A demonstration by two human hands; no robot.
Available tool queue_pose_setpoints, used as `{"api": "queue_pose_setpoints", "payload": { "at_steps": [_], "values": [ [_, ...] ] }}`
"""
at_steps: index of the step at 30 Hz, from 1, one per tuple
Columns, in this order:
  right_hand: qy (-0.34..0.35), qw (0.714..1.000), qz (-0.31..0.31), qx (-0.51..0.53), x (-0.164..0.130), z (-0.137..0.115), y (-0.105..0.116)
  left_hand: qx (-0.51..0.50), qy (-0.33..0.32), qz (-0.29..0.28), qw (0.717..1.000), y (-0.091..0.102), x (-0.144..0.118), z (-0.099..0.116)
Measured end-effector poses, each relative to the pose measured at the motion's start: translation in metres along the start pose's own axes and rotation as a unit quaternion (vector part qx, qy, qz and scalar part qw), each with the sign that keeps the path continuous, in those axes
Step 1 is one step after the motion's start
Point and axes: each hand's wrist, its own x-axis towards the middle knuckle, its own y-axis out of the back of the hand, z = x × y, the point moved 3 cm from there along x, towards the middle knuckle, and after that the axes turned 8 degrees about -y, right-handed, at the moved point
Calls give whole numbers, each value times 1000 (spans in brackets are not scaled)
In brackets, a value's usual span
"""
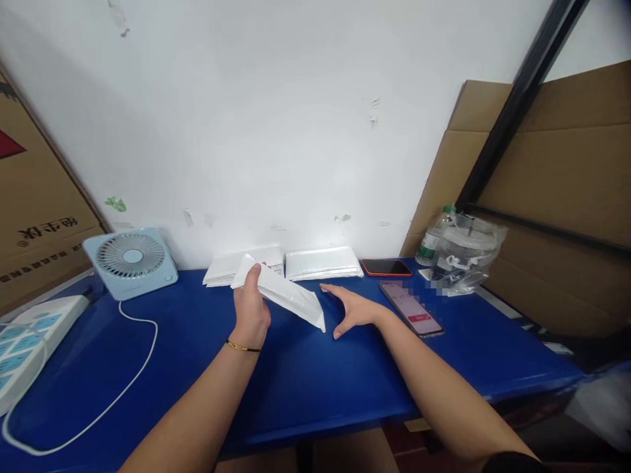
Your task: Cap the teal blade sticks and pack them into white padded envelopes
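Note:
My left hand (251,307) grips a white padded packet (290,297) by its left end, thumb on top, and holds it tilted above the blue table. The packet's right end slopes down toward my right hand (353,310). That hand is open, thumb and fingers spread in a curve, just right of the packet and apart from it. Behind them, a stack of white packets (217,269) lies against the wall on the left, partly hidden by the held one. A second stack of white packets (323,263) lies beside it on the right.
On the left stand a light-blue fan (132,256) with a white cable (150,348) and a power strip (34,341). To the right lie an orange-edged phone (387,267) and a lit phone (411,309). Behind them are a bottle (431,242) and a bagged plastic cup (466,253).

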Motion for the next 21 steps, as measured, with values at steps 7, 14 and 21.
{"api": "queue_pose_setpoints", "payload": {
  "at_steps": [7, 14, 21],
  "values": [
    [20, 988, 4, 151, 12, -15, -15, -4, -25, -50, 998, -24, -7, 22],
    [-1, 947, -11, 321, 24, -22, -21, -50, 32, -7, 998, -6, 8, 10],
    [34, 996, 5, 79, 14, -27, -18, -24, 30, -5, 999, 2, 18, 15]
  ]
}}
